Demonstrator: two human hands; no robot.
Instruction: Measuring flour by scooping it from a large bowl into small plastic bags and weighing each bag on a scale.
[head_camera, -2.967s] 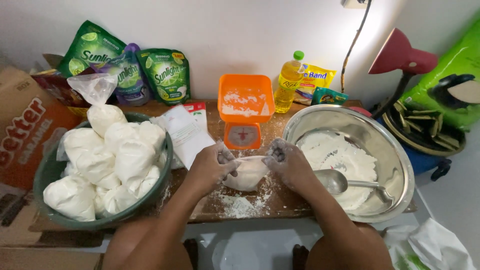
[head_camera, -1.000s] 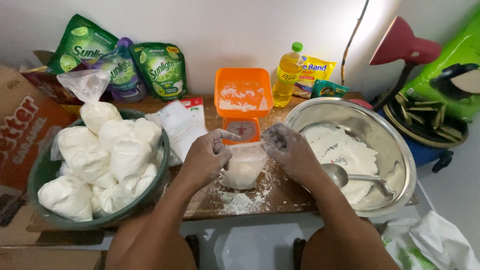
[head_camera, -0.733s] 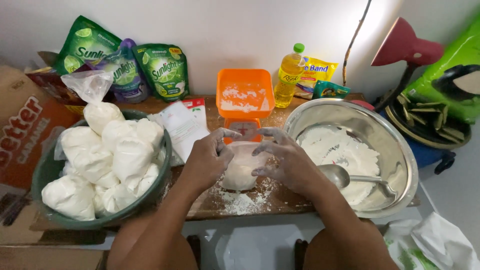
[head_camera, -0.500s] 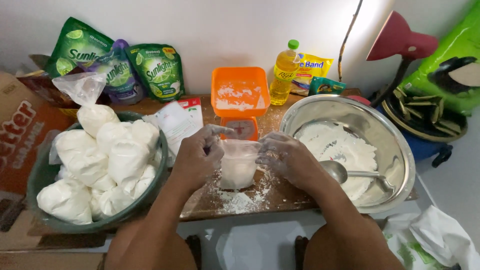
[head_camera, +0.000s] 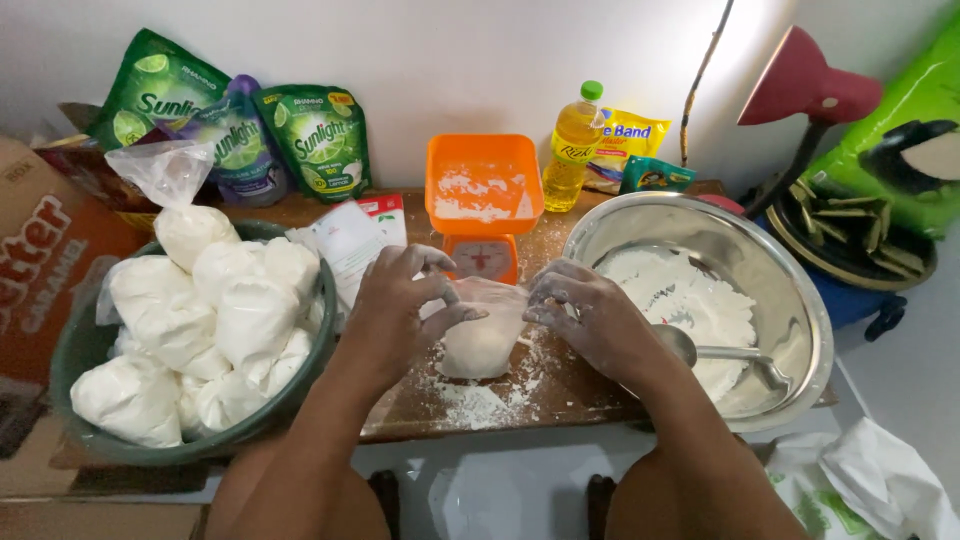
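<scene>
Now | flour bag (head_camera: 483, 335) between both hands | left fingers (head_camera: 425, 290) and right fingers (head_camera: 550, 300) pinching its top

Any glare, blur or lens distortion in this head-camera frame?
Head view: strong glare on the wall upper right, beside the red lamp; wide-angle bending at the edges; both hands and the flour bag stay sharp.

Bare arms, no sleeves; flour dusts the fingers (head_camera: 548, 300).
</scene>
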